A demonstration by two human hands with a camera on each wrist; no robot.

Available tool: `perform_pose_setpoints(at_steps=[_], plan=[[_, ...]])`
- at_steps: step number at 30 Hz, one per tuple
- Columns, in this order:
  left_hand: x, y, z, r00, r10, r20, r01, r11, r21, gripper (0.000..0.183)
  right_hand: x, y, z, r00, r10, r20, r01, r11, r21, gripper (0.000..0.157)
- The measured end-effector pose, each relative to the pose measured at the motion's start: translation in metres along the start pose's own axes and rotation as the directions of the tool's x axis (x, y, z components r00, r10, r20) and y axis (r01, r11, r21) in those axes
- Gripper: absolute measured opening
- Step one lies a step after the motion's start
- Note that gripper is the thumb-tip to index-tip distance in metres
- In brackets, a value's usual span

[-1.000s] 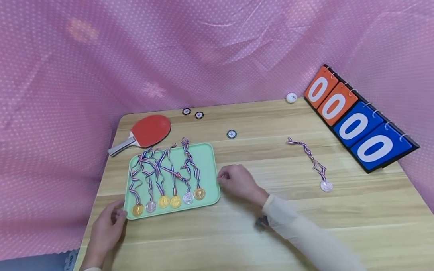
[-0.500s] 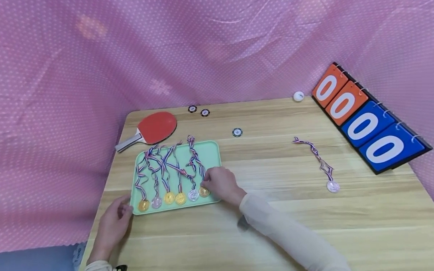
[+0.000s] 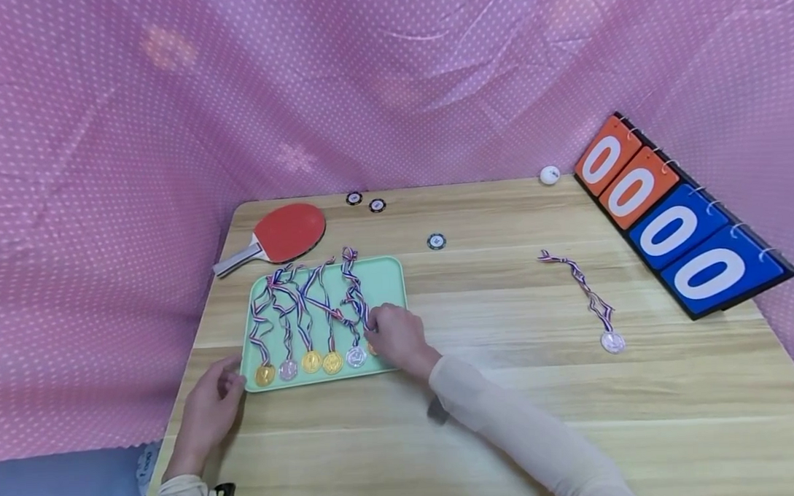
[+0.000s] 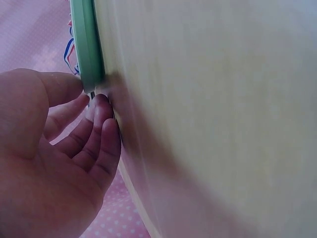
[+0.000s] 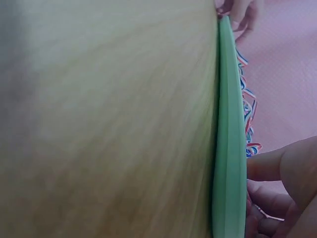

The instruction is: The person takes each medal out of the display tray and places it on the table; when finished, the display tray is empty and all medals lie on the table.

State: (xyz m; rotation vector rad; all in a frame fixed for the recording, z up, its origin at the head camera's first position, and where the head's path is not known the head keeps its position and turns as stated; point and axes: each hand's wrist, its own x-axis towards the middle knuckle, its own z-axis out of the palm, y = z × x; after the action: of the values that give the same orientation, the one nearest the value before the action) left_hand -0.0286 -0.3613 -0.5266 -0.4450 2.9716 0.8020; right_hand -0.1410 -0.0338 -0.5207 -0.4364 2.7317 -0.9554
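In the head view a mint-green tray (image 3: 386, 277) holds a row of medals with striped ribbons. My left hand (image 3: 210, 415) is at the tray's near left corner. In the left wrist view its thumb (image 4: 67, 88) and fingertips meet around that corner. Over the tray's right part, my right hand (image 3: 400, 340) pinches the striped ribbon (image 3: 362, 308) of the rightmost medal (image 3: 372, 349), whose gold-coloured disc is mostly hidden under the hand. Beside it lie a silver medal (image 3: 356, 357) and a gold medal (image 3: 332, 363). In the right wrist view the tray's side hides the right fingertips.
Apart from the tray, a silver medal (image 3: 613, 342) lies at right with its ribbon stretched out. A red table-tennis bat (image 3: 290, 233), several round chips (image 3: 436, 241), a white ball (image 3: 549, 175) and a flip scoreboard (image 3: 680, 220) showing zeros stand farther back.
My right hand has moved left from the tray's right edge to the rightmost medal and then slightly up onto its ribbon. The left hand stays at the corner. The head view has shifted a little.
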Motion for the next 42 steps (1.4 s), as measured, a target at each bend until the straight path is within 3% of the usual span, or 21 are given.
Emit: perform_pose_setpoints(at_steps=[10, 13, 18, 24, 30, 36, 42], plan=[[0.000, -0.001, 0.001, 1.000, 0.010, -0.007, -0.010, 1.000, 0.000, 0.041, -0.001, 0.010, -0.013, 0.998, -0.056, 0.027, 0.048, 0.968, 0.245, 0.006], [0.001, 0.000, 0.001, 1.000, 0.000, 0.000, 0.000, 1.000, 0.000, 0.042, -0.001, 0.011, -0.022, 0.998, -0.045, 0.051, 0.027, 0.950, 0.310, 0.007], [0.001, 0.001, 0.001, 1.000, -0.010, 0.010, 0.010, 1.000, -0.003, 0.043, -0.001, 0.010, -0.050, 0.995, -0.006, 0.100, -0.034, 0.918, 0.395, 0.008], [0.000, 0.000, 0.001, 1.000, 0.004, 0.001, -0.004, 1.000, -0.001, 0.042, 0.002, 0.011, -0.098, 0.994, -0.029, 0.105, -0.019, 0.903, 0.430, 0.007], [0.000, 0.000, 0.000, 1.000, 0.005, 0.000, -0.005, 1.000, 0.000, 0.042, 0.012, 0.020, -0.150, 0.997, -0.067, 0.040, 0.045, 0.911, 0.410, 0.009], [0.001, 0.000, 0.001, 1.000, -0.003, 0.008, 0.003, 1.000, -0.003, 0.043, 0.018, 0.046, -0.193, 0.999, 0.024, -0.047, -0.005, 0.934, 0.357, 0.016], [0.001, -0.001, 0.001, 1.000, -0.002, 0.007, 0.002, 1.000, -0.005, 0.043, 0.020, 0.077, -0.232, 0.978, 0.077, -0.193, -0.010, 0.945, 0.328, 0.021]])
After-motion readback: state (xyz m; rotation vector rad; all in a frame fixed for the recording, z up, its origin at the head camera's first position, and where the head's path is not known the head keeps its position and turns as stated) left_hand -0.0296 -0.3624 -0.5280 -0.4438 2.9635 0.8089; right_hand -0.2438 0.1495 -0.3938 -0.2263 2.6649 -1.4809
